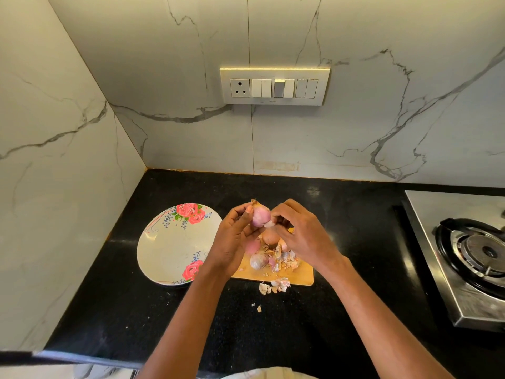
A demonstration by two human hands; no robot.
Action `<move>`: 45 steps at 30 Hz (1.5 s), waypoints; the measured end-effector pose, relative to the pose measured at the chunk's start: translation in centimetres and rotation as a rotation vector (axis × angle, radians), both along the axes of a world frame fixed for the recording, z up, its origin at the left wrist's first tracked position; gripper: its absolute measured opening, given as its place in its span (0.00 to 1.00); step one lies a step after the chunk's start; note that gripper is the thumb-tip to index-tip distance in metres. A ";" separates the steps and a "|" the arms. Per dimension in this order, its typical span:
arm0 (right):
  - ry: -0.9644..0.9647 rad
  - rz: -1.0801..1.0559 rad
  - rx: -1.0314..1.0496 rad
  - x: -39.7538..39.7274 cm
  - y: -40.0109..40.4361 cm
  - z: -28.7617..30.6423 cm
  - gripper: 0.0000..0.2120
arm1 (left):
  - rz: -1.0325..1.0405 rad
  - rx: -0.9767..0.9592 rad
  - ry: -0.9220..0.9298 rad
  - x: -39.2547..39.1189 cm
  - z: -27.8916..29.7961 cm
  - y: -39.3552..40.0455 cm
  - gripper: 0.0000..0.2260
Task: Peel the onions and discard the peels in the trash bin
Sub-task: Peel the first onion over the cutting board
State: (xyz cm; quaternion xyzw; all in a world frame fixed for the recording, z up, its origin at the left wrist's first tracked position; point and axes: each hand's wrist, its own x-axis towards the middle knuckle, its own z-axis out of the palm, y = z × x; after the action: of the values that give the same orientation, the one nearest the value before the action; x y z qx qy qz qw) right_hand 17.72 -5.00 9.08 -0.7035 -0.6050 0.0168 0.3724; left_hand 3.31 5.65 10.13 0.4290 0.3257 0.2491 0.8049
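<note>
A: What do we have in hand?

B: We see the left hand (232, 239) gripping a pink onion (259, 216), fingers curled round it, held up above the cutting board (300, 276). The right hand (300, 236) pinches a pale flap of skin (270, 224) at the onion's lower right side. Both hands touch the onion.

A: Onion state?

B: Mostly smooth pink surface showing, dry stem tip on top. We can't tell how much skin is left on the far side.

A: What's on the board?

B: One purple-streaked onion (259, 261) lying on the board under the left hand. A tan-brown onion (270, 237) behind it, partly hidden by the hands. A heap of loose peels (284, 259) beside them, under the right wrist.

A: Off the board?

B: We see a clump of peels (274, 286) on the black counter (273, 337) just past the board's near edge, and a small scrap (258, 308) nearer to us.

A: Anything else around the board?

B: Floral plate (169, 250) just left of the board, touching or nearly so; we can't tell which. Steel gas stove (464, 255) well to the board's right. Switch panel (274, 86) on the marble wall above and behind the board.
</note>
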 end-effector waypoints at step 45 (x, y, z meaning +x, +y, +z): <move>0.545 0.003 -0.056 -0.3 0.0 2.1 0.13 | -0.114 0.237 0.030 -1.7 -0.1 0.5 0.22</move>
State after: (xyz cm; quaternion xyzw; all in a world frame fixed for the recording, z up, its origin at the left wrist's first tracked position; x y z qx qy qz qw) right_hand 17.42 -5.05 11.17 -0.6823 -0.4828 0.2228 0.5017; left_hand 1.58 6.12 10.02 0.5425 0.2809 0.2331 0.7566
